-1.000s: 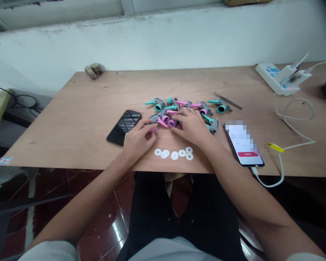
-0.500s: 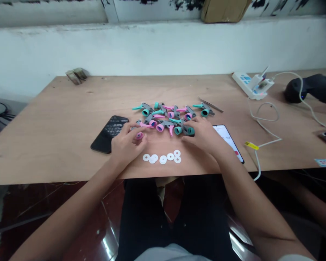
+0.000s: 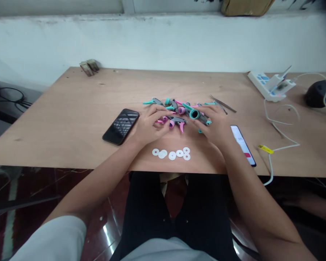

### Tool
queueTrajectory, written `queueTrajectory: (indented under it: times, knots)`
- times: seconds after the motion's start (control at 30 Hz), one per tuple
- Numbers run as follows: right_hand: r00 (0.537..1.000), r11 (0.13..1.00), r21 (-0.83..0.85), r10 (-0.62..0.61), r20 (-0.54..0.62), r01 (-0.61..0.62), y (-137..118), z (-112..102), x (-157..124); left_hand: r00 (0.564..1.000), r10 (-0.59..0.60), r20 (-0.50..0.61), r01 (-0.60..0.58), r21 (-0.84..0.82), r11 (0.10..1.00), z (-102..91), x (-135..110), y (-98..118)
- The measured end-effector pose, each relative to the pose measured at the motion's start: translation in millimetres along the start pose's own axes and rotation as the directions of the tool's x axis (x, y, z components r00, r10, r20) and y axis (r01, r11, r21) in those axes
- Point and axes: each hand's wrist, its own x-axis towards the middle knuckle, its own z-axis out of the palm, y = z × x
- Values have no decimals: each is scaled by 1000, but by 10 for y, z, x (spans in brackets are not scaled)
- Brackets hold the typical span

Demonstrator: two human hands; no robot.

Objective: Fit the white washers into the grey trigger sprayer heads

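Grey trigger sprayer heads with pink or teal collars and levers lie heaped in the middle of the table. My right hand [image 3: 216,121] grips a teal-collared sprayer head [image 3: 195,114] at the heap's right side, its collar opening facing me. At the left end, my left hand [image 3: 152,125] has its fingers apart around a pink-collared sprayer head [image 3: 163,119], touching the heap. Between the hands sits another pink sprayer head [image 3: 176,120]. Nearer the front edge, several flat white ring washers [image 3: 172,155] lie in a loose row, some overlapping.
A black phone [image 3: 121,127] lies left of my left hand; a phone with a lit screen [image 3: 243,145] is right of my right arm. Tweezers [image 3: 224,104] lie behind the heap. A power strip [image 3: 268,86] with a white cable [image 3: 285,145] occupies the right side.
My left hand has moved right, closer in on the heap. My right hand has picked up a teal sprayer head from the heap. The camera view has shifted slightly.
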Motion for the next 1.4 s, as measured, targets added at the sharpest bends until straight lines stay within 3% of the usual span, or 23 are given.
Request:
queueTrajectory:
  times: [0.1, 0.2, 0.4, 0.53, 0.67, 0.77, 0.87, 1.0, 1.17, 1.4]
  knots:
    - [999, 999, 37, 30, -38, -29, -220, 82, 57, 999, -44, 8, 44, 4, 999, 3, -23, 45]
    - [1000, 995, 99, -6, 22, 4, -406, 271, 101, 999, -29, 27, 29, -1, 1000, 18, -25, 47]
    - [999, 965, 260, 3, 44, -15, -463, 569, 122, 1000, -5, 22, 5, -15, 1000, 60, -53, -48]
    - [999, 958, 287, -14, 43, 1, -484, 539, 73, 998, -63, 17, 63, -25, 998, 88, -73, -83]
    - [1000, 986, 165, 6, -1, -5, -582, 373, -110, 991, -134, -27, 134, -20, 991, 85, -68, -108]
    - [986, 975, 192, -132, 105, 110, -658, 303, -285, 987, -150, -52, 150, -2, 989, 64, -52, -117]
    - [945, 965, 227, -191, 267, 131, -708, 358, -401, 984, -167, -57, 168, 14, 986, 44, -37, -103]
    - [868, 970, 230, -181, 463, 79, -713, 515, -425, 986, -162, -51, 163, 31, 986, 22, -25, -62]
    - [863, 963, 269, -137, 485, 2, -744, 536, -332, 992, -123, -17, 124, 76, 989, 14, -22, -45]
    - [780, 929, 298, -18, 625, -218, -844, 427, -157, 995, -99, 1, 99, 83, 992, 40, -34, -80]
